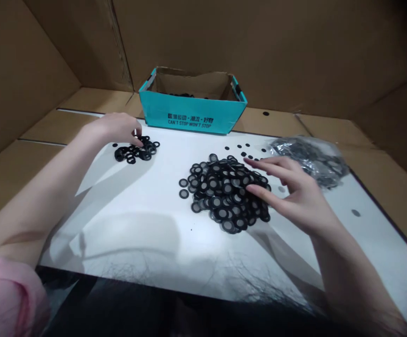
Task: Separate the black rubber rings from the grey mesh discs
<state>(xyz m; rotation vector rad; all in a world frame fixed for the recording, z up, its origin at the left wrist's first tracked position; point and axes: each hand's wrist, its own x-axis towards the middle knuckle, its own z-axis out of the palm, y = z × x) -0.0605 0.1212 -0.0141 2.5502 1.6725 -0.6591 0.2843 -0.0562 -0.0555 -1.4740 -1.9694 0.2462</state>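
My left hand (124, 128) reaches over a small heap of black rings (135, 152) at the left of the white table. Its fingers are bent down toward the thumb at the top of the heap; what is between them, if anything, I cannot make out. My right hand (291, 185) is at the right side of a large pile of black-rimmed discs with grey centres (224, 196). Its thumb and fingers are spread apart, with the thumb tip and fingertips at the pile. No disc shows gripped in it.
Behind the heaps stands a turquoise cardboard box (192, 110) with dark pieces inside. A clear plastic bag of dark discs (310, 159) lies at the right. Several small black discs (243, 154) are scattered beyond the pile. Cardboard walls (259, 51) enclose the white tabletop (126, 234).
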